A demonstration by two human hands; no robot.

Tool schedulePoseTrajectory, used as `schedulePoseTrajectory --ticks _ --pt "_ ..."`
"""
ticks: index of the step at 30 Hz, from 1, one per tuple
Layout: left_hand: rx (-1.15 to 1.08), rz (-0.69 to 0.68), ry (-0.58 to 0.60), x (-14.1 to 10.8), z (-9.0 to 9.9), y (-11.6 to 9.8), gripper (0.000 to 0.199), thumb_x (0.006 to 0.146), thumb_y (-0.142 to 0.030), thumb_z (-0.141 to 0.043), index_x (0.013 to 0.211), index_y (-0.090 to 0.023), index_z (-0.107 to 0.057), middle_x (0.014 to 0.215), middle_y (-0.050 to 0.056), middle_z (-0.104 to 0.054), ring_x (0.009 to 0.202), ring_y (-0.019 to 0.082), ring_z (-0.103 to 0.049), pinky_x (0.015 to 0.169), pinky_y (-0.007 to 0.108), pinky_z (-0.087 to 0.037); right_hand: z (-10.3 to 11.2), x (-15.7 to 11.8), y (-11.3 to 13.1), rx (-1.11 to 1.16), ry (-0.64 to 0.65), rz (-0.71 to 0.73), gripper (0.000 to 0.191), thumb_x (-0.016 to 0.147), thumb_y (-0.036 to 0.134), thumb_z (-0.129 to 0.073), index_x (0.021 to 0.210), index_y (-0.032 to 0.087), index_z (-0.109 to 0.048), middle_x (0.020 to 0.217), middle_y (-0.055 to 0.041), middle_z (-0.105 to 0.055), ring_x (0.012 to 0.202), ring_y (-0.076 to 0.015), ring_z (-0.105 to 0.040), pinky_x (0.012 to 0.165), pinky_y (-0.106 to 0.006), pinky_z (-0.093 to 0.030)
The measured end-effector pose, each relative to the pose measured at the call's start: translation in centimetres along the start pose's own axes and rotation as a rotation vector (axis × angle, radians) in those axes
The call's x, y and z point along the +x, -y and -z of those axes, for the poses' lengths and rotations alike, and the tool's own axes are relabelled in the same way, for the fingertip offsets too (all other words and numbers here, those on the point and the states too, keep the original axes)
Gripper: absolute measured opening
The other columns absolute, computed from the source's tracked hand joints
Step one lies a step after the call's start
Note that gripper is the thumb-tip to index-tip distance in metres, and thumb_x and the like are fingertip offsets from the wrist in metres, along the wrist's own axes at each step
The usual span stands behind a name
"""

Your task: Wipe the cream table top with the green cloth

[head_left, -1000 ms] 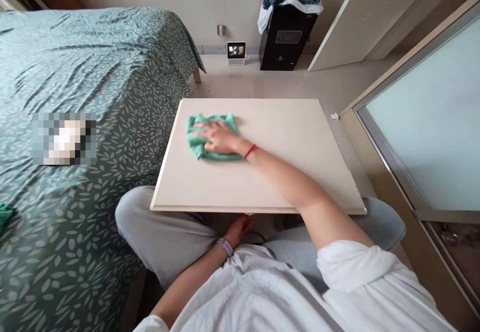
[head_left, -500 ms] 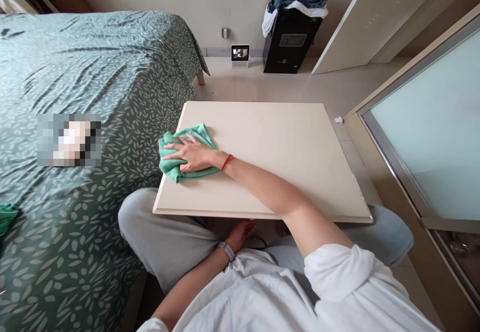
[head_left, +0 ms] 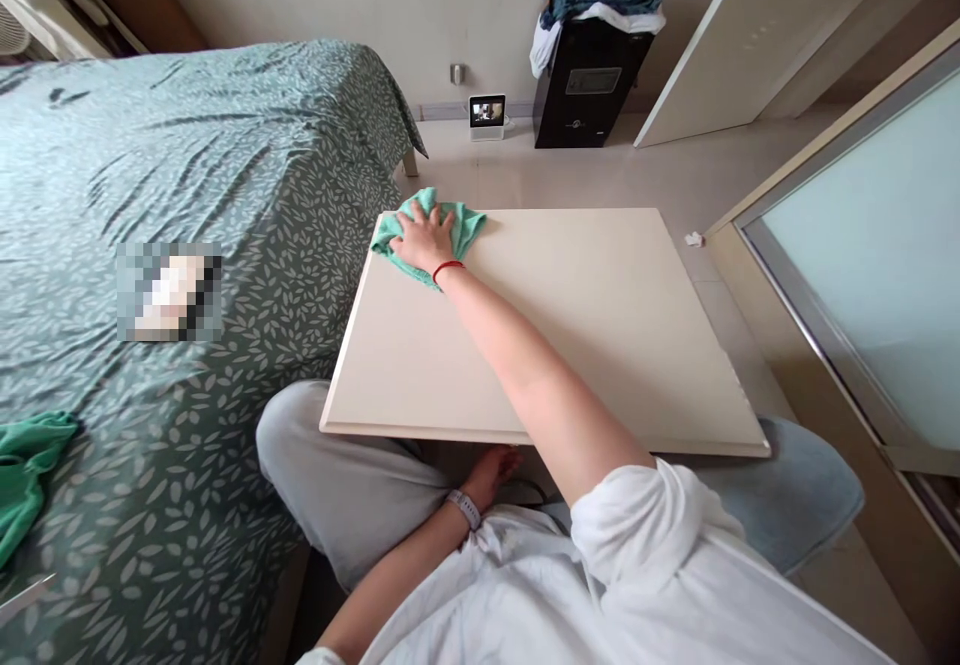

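A green cloth [head_left: 469, 228] lies bunched over the far left corner of the cream tabletop [head_left: 600, 315]. My right hand [head_left: 424, 240] presses down on it with fingers spread, keeping hold of it against the surface. A red string circles that wrist, and the forearm reaches diagonally across the table. Below the near edge, my left hand [head_left: 491, 472] rests by my lap, fingers loosely extended and apart. The tabletop partly covers its fingertips, and I see nothing held in it. A pale wristwatch [head_left: 465, 508] is on the left wrist.
On the left stands a bed [head_left: 247, 275] with a leaf-patterned sheet, bearing a blurred-out object [head_left: 171, 295] and another green cloth [head_left: 30, 475]. Beyond the table are a small screen [head_left: 487, 117] and a black cabinet [head_left: 589, 90] topped with jeans. A frosted-glass panel [head_left: 877, 245] borders the right.
My right hand has pushed the green cloth away from me along the table's left side, up to the far left corner. My left hand stays by my lap. The view has shifted slightly left.
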State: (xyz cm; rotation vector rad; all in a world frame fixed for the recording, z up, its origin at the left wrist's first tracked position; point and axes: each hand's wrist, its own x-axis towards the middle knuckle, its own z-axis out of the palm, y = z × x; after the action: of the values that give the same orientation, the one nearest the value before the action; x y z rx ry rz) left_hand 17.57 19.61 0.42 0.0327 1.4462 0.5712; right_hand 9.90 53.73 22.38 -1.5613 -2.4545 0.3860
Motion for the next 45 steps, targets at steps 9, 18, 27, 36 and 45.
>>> schedulePoseTrajectory --ticks 9,18,27,36,45 --pt "0.0 0.046 -0.013 -0.6 -0.2 -0.5 0.028 0.102 -0.01 -0.072 0.076 -0.021 -0.07 0.078 0.003 -0.077 0.078 0.014 -0.068 0.081 0.021 -0.051 -1.8 -12.1 9.3 -0.324 0.3 0.992 0.075 0.114 0.051 -0.034 0.185 0.051 -0.058 0.198 0.0084 -0.048 0.186 -0.0338 -0.042 0.147 -0.062 -0.037" --pt "-0.027 0.06 -0.022 -1.4 -0.3 -1.4 0.04 0.113 -0.009 -0.055 0.077 -0.02 -0.068 0.073 0.001 -0.072 0.07 0.011 -0.061 0.073 0.018 -0.045 3.9 -7.1 -7.6 -0.061 0.075 -0.096 0.08 0.119 0.045 -0.05 0.196 0.025 -0.045 0.21 -0.0151 -0.014 0.191 -0.0559 -0.019 0.146 -0.092 -0.019" --pt "-0.04 0.073 0.006 -1.7 -0.9 -1.3 0.051 0.119 -0.008 -0.051 0.073 -0.02 -0.07 0.076 0.003 -0.073 0.071 0.012 -0.064 0.075 0.02 -0.047 0.7 -13.6 -2.1 -0.102 0.2 0.417 0.08 0.117 0.058 -0.068 0.192 0.033 -0.055 0.207 -0.0119 -0.029 0.188 -0.0569 -0.027 0.148 -0.086 -0.024" --pt "-0.026 0.079 -0.017 -1.5 -0.6 -1.6 0.041 0.115 -0.01 -0.054 0.079 -0.019 -0.071 0.074 0.001 -0.072 0.069 0.011 -0.062 0.072 0.019 -0.045 1.1 -16.1 -2.9 -0.087 0.272 0.735 0.076 0.111 0.031 -0.068 0.187 0.033 -0.061 0.202 -0.0048 -0.041 0.184 -0.0479 -0.039 0.149 -0.076 -0.03" --pt "-0.041 0.066 -0.016 -1.4 -0.6 -1.4 0.039 0.116 -0.012 -0.054 0.082 -0.019 -0.072 0.077 0.002 -0.073 0.072 0.012 -0.063 0.076 0.021 -0.047 5.8 -11.8 -17.9 -0.109 -0.056 -0.259 0.078 0.115 0.033 -0.046 0.191 0.019 -0.055 0.202 -0.0176 -0.039 0.18 -0.0587 -0.04 0.141 -0.092 -0.03"
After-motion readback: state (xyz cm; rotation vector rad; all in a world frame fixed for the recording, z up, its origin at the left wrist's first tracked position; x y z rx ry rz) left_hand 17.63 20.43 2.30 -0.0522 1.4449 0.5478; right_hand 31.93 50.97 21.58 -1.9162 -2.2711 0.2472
